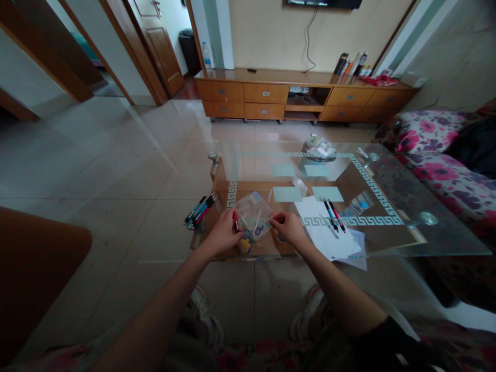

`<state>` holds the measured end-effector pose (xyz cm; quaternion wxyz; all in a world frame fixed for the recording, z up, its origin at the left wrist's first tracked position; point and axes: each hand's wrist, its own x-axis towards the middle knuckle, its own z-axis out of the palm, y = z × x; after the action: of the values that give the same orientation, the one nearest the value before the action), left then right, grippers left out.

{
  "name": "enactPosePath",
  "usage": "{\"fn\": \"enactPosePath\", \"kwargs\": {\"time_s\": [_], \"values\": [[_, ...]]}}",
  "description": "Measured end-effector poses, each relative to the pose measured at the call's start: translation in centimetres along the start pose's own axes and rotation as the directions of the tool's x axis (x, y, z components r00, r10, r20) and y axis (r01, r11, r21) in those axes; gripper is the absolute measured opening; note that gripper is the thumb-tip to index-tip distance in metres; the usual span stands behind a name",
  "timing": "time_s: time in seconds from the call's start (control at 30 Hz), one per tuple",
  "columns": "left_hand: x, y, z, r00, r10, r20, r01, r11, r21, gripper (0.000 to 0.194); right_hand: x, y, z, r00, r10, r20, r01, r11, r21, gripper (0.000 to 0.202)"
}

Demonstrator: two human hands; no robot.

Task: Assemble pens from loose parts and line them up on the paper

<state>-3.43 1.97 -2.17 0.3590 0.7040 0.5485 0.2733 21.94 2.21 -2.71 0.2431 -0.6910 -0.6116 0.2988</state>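
Observation:
My left hand (223,232) is closed around a short red and black pen piece (235,220) that stands up between its fingers. Opposite it, my right hand (289,228) is closed in a pinch; whatever small thing sits at its fingertips is too small to name. A clear plastic bag (250,206) with thin white sticks on or in it lies on the glass table (434,237) between both hands. Beyond my left hand is a bundle of pens (200,211) at the table's left edge. To the right, several pens (334,214) lie on white paper sheets (329,240).
A basket filled with crumpled white stuff (318,147) stands at the table's far side. A plastic bottle (358,206) shows near the papers. Farther back is a wooden TV cabinet (265,94); a flowered sofa (437,150) stands at the right, a brown furniture edge (42,258) at the left.

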Motion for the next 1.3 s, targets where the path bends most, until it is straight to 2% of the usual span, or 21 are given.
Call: {"fn": "enactPosePath", "kwargs": {"time_s": [0.13, 0.27, 0.4, 0.53, 0.73, 0.97, 1.03, 1.2, 1.3], "values": [[-0.2, -0.3, -0.3, 0.996, 0.081, 0.033, -0.085, 0.982, 0.167, 0.082, 0.6, 0.3, -0.5, 1.0, 0.024, 0.007, -0.024, 1.0, -0.003, 0.024], [-0.2, -0.5, -0.8, 0.991, 0.107, 0.078, -0.124, 0.957, 0.262, 0.079, 0.8, 0.5, -2.0, 1.0, 0.023, 0.009, -0.021, 0.993, -0.114, 0.031], [-0.2, -0.6, -1.1, 0.985, 0.063, 0.159, -0.122, 0.913, 0.39, 0.074, 0.2, 0.3, -3.1, 0.998, 0.055, 0.004, -0.053, 0.984, -0.17, 0.035], [-0.3, -0.9, -0.8, 0.983, -0.005, 0.182, -0.092, 0.848, 0.521, 0.081, -0.2, 0.2, -2.7, 0.999, 0.039, -0.018, -0.042, 0.981, -0.192, 0.036], [-0.3, -1.0, -0.7, 0.983, -0.019, 0.183, -0.09, 0.82, 0.565, 0.085, -0.1, -0.2, -2.4, 1.0, 0.009, -0.026, -0.014, 0.982, -0.186, 0.033], [-0.3, -0.5, -0.9, 0.989, -0.01, 0.145, -0.076, 0.816, 0.573, 0.093, -0.7, -0.2, -4.7, 0.993, -0.043, -0.109, 0.014, 0.967, -0.255, 0.031], [-0.3, 0.0, -0.9, 0.994, 0.026, 0.103, -0.08, 0.82, 0.567, 0.087, -1.1, 0.0, -5.1, 0.992, -0.052, -0.112, 0.021, 0.965, -0.263, 0.031], [0.1, 1.0, -0.2, 0.994, 0.106, -0.005, -0.085, 0.821, 0.565, 0.047, -1.9, -0.2, -5.4, 0.991, -0.086, -0.104, 0.059, 0.97, -0.235, 0.029], [0.3, 1.1, 0.4, 0.993, 0.113, -0.035, -0.074, 0.823, 0.564, 0.034, -2.2, -0.5, -5.5, 0.99, -0.095, -0.109, 0.07, 0.975, -0.211, 0.027]]}}
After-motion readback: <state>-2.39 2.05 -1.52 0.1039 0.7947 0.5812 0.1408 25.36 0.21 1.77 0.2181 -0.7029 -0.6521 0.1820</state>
